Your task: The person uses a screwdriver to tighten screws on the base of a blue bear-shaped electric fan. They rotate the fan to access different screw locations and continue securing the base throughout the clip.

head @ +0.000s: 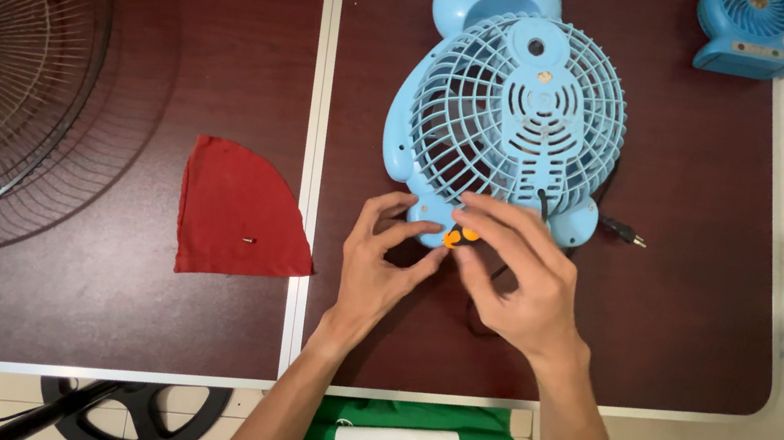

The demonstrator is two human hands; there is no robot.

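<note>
A light blue plastic desk fan (pixel 507 114) lies flat on the dark brown table (pixel 686 289), grille side up. My left hand (pixel 384 267) and my right hand (pixel 516 272) meet at its near edge. The fingertips of both hands pinch a small orange part (pixel 458 237) at the fan's bottom rim. A black cord with a plug (pixel 624 232) trails from under the fan to the right.
A red cloth (pixel 240 212) with a small screw (pixel 249 240) on it lies left of my hands. A large wire fan guard (pixel 8 69) sits at the far left. A small blue fan (pixel 746 33) stands at the back right. A black fan base (pixel 147 412) rests on the floor.
</note>
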